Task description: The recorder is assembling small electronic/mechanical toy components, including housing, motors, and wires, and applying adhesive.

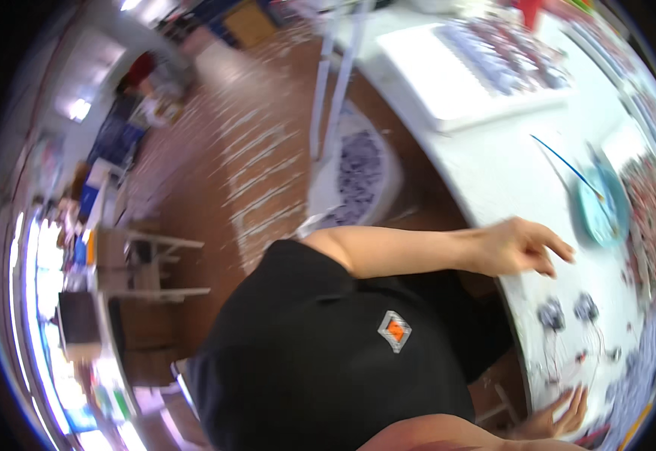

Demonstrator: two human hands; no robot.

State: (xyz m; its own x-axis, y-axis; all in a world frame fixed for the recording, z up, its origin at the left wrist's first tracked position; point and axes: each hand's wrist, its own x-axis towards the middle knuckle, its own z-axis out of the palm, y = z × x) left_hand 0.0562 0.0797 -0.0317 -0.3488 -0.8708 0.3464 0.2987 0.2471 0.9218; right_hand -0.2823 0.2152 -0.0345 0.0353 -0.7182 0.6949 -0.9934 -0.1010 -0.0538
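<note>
My left hand (519,248) is over the edge of the white table (486,177), its index finger stretched out and the others loosely bent, with nothing visible in it. Farther down the same edge, my right hand (561,417) has its fingers spread and also looks bare. Between the hands lie two small grey round parts (550,314) with thin wires trailing from them. Beyond my left hand stands a turquoise dish (606,233), with a thin blue brush (565,159) resting across its rim. Blur hides fine detail.
A heap of small red and grey parts (647,225) lies beside the dish. A white tray (426,75) holding rows of grey pieces sits at the table's far end. On the brown floor (200,195) is a pale container of dark pieces (359,177); wooden stools (155,263) stand at left.
</note>
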